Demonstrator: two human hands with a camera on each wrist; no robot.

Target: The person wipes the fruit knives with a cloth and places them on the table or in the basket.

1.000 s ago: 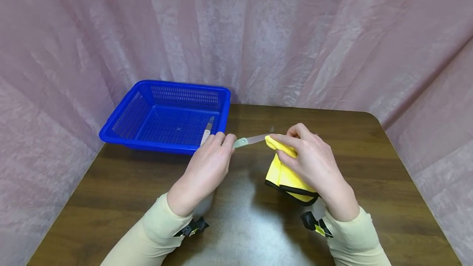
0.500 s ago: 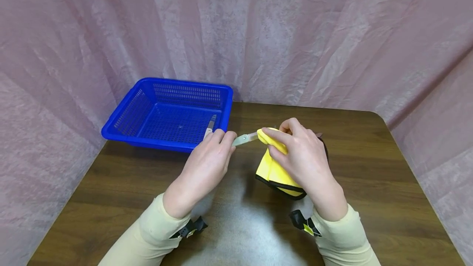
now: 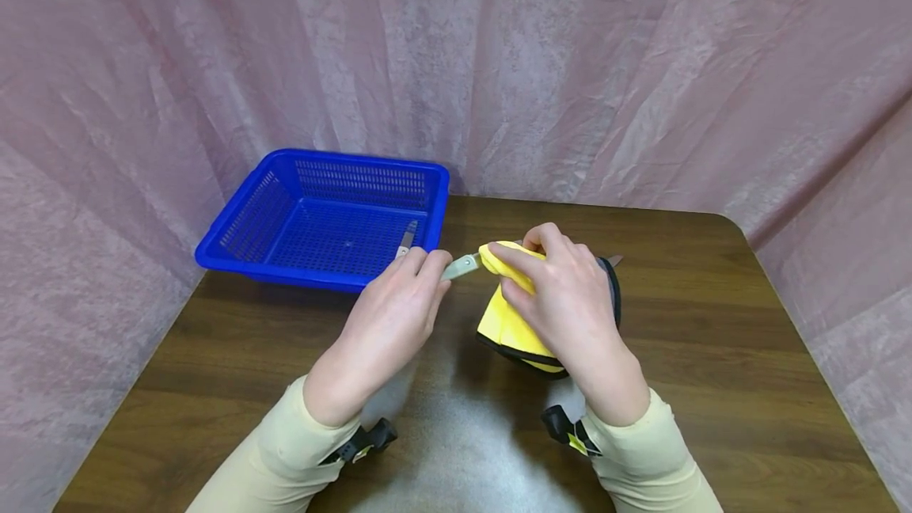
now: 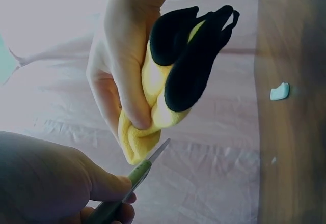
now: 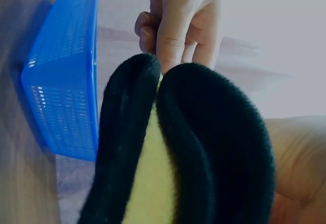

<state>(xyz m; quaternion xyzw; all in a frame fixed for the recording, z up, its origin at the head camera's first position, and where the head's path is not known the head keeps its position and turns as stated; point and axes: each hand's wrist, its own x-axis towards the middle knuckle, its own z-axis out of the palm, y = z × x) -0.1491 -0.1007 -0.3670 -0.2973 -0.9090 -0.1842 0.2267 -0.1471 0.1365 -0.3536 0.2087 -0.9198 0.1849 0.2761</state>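
Note:
My left hand (image 3: 392, 311) grips a knife by its pale green handle (image 3: 461, 266), near the basket's front right corner. My right hand (image 3: 570, 311) pinches a folded yellow cloth (image 3: 509, 323) with black edging around the blade, right by the handle. Most of the blade is hidden by the cloth in the head view; the left wrist view shows a short stretch of blade (image 4: 161, 149) beside the cloth. The loose end of the cloth hangs below the right hand, and its black edging (image 5: 214, 132) fills the middle of the right wrist view.
A blue plastic basket (image 3: 321, 155) stands at the back left, with another knife (image 3: 408, 236) inside it at the right. A grey pointed tip (image 3: 616, 260) shows beyond the right hand. On the wooden table (image 4: 290, 147) lies a small pale object (image 4: 279, 91).
My right hand has slid left with the cloth along the blade, toward the handle, covering blade that showed before. The left hand has barely moved and still holds the knife.

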